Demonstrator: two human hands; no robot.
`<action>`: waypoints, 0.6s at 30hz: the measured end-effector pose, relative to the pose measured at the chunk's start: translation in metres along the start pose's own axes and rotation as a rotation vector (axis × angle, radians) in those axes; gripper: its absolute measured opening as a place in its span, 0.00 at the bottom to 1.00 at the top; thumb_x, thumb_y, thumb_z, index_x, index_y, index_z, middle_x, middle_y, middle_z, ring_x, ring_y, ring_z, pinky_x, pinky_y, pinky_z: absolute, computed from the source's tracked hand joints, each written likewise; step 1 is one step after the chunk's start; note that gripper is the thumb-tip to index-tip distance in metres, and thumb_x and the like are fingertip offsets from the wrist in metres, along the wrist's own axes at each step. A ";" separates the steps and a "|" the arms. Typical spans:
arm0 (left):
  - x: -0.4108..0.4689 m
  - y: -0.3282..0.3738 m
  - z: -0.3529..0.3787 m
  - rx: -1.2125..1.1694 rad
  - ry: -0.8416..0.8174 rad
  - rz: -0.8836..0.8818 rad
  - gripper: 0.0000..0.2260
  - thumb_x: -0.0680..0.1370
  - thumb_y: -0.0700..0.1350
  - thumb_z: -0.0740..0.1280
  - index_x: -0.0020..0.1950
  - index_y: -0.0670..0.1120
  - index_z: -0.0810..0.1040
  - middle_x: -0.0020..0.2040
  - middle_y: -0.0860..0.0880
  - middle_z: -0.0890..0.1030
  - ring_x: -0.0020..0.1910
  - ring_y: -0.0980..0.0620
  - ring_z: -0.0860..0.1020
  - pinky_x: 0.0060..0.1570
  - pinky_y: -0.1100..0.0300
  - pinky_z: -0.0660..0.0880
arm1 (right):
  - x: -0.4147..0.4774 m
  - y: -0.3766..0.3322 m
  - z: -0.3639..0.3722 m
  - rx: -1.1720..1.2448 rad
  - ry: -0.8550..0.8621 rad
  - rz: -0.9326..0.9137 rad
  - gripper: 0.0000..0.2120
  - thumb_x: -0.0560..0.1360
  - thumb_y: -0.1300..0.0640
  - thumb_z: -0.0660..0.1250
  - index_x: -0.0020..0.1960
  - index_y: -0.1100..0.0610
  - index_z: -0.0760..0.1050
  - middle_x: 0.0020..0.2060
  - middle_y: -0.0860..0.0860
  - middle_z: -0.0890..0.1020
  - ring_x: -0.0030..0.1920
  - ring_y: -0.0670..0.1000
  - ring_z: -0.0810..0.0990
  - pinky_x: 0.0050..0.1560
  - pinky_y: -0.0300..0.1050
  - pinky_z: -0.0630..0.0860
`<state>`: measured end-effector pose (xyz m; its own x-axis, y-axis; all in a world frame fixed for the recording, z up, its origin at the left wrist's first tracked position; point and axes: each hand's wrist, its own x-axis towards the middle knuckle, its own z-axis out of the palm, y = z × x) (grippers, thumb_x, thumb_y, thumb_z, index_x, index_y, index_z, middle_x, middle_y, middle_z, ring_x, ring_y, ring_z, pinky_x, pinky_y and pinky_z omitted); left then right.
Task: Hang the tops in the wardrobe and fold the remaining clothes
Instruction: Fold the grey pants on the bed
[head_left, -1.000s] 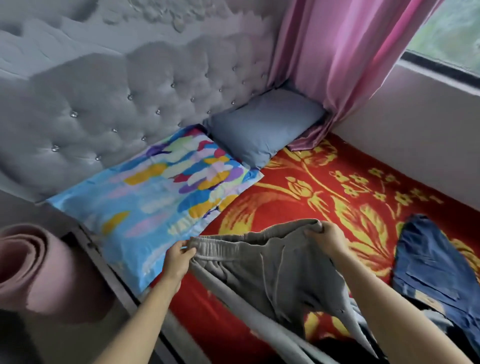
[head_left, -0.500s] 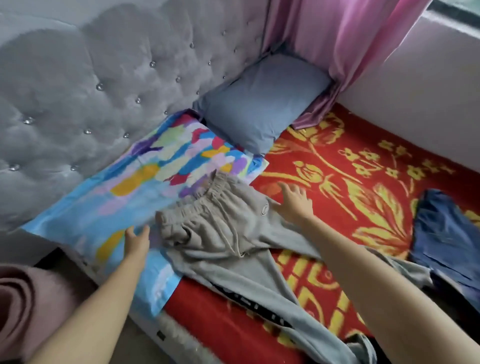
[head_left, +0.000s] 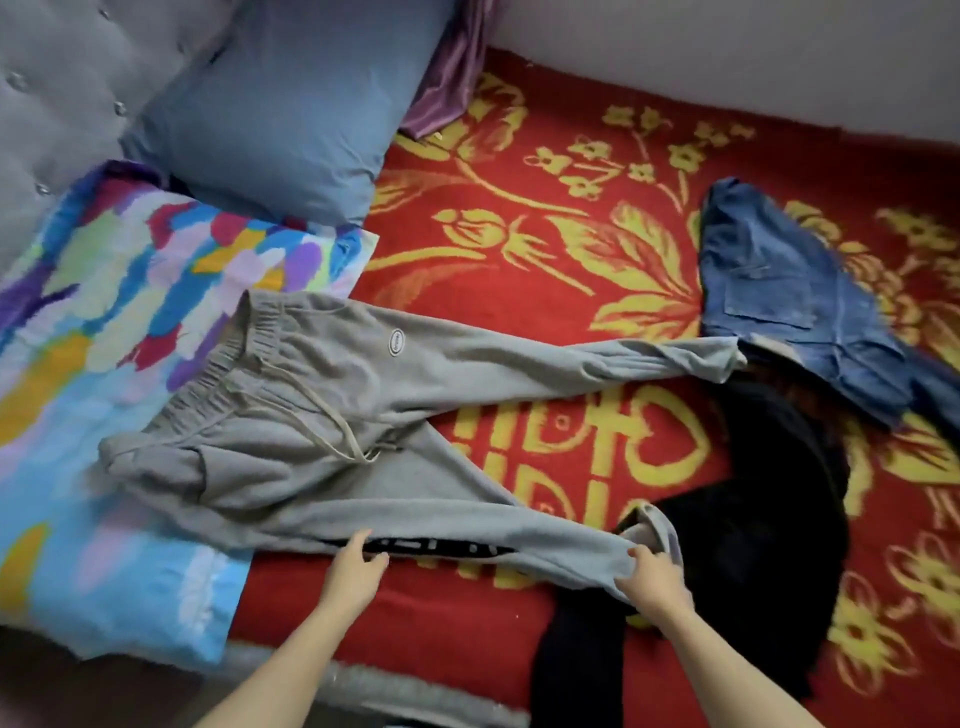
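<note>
left hand (head_left: 358, 566) and right hand (head_left: 652, 577) pinch the grey sweatpants' (head_left: 332, 395) near leg. the black garment (head_left: 769, 509) at 4 o'clock, under the cuff, may drag along.

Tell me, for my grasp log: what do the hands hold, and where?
Grey sweatpants, near leg: left hand at mid-leg edge, right hand near the cuff.

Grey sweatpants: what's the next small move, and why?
Probably carry the near leg over onto the far leg: the grey sweatpants lie flat with legs splayed, and the left hand and right hand hold that near leg.
</note>
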<state>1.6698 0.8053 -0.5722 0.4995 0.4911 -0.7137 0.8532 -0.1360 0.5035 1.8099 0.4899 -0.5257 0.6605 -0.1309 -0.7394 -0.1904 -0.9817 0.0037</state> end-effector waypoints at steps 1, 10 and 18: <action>-0.003 0.000 0.008 0.057 -0.021 0.006 0.21 0.77 0.38 0.65 0.69 0.38 0.68 0.66 0.38 0.73 0.65 0.42 0.71 0.60 0.56 0.66 | 0.000 0.012 0.004 0.046 -0.008 0.029 0.24 0.75 0.50 0.61 0.70 0.53 0.65 0.65 0.56 0.71 0.64 0.58 0.70 0.58 0.49 0.72; -0.020 -0.015 0.089 0.399 -0.132 0.020 0.24 0.77 0.42 0.65 0.72 0.44 0.64 0.69 0.40 0.70 0.66 0.42 0.70 0.64 0.55 0.66 | 0.044 0.089 0.026 0.372 0.094 0.116 0.29 0.74 0.54 0.66 0.72 0.57 0.60 0.63 0.59 0.71 0.62 0.60 0.71 0.57 0.54 0.72; -0.010 -0.007 0.144 0.804 0.044 0.231 0.32 0.77 0.49 0.64 0.77 0.54 0.50 0.77 0.46 0.49 0.74 0.45 0.52 0.68 0.52 0.60 | 0.091 0.110 0.054 0.361 0.081 0.117 0.11 0.77 0.51 0.63 0.55 0.57 0.76 0.57 0.57 0.71 0.58 0.61 0.73 0.50 0.47 0.70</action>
<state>1.6804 0.6775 -0.6386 0.6830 0.4061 -0.6071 0.5854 -0.8015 0.1225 1.8099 0.3775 -0.6291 0.6716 -0.2636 -0.6924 -0.5014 -0.8498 -0.1628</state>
